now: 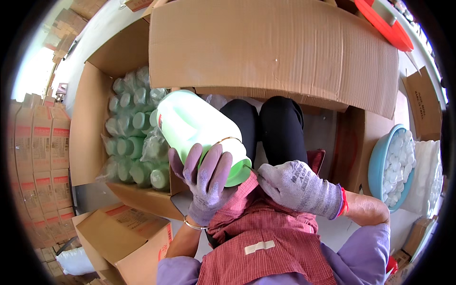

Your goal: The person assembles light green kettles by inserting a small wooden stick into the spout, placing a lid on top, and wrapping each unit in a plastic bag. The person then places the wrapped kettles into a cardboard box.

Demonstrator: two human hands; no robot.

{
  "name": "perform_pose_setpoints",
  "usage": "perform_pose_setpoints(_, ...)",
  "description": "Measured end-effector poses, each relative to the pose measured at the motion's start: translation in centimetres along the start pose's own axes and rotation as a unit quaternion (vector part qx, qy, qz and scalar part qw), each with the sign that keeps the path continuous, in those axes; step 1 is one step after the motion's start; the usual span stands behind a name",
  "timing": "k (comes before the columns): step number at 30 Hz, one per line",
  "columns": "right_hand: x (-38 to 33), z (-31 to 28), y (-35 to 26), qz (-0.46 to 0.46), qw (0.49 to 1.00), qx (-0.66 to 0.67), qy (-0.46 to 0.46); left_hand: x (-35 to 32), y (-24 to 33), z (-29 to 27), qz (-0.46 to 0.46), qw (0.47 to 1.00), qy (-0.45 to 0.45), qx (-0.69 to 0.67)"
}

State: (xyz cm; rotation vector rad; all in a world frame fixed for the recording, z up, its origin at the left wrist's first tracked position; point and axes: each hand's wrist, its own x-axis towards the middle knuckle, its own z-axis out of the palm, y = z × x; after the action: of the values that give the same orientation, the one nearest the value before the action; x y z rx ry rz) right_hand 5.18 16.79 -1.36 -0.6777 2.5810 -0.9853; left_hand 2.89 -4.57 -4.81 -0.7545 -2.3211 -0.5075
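A pale green plastic jug with a moulded handle lies tilted across my lap. Its bright green round end points toward my right hand, and a thin brownish band shows around the body near that end. My left hand, in a purple-grey glove, holds the jug from below with fingers along its side. My right hand, also gloved, is closed in a pinch on a thin dark tool, whose tip meets the rim of the green end. Most of the tool is hidden by the fingers.
An open carton at my left holds several bagged green bottles. A large cardboard flap spans ahead of my knees. On the right stands a blue basin of small white caps. Another open carton sits lower left.
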Motion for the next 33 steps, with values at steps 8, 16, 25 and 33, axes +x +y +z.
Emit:
perform_pose_setpoints(8, -0.1, 0.0, -1.2, -0.004, 0.998, 0.037, 0.055, -0.3, -0.3, 0.6, -0.002, 1.000, 0.011, 0.029)
perform_pose_setpoints(16, 0.4, 3.5, -0.2, 0.022, 0.999, 0.040, 0.026, -1.9, -0.4, 0.8, 0.001, 0.999, -0.002, 0.043)
perform_pose_setpoints(25, 2.1, 2.1, -0.8, 0.227, 0.816, 0.494, -0.197, -3.7, -0.7, 1.7, -0.018, 0.997, -0.005, 0.070)
perform_pose_setpoints(33, 1.6, 4.9, -0.9, 0.247, 0.420, 0.835, -0.255, -3.6, -0.9, 1.8, -0.024, 0.998, 0.019, 0.063)
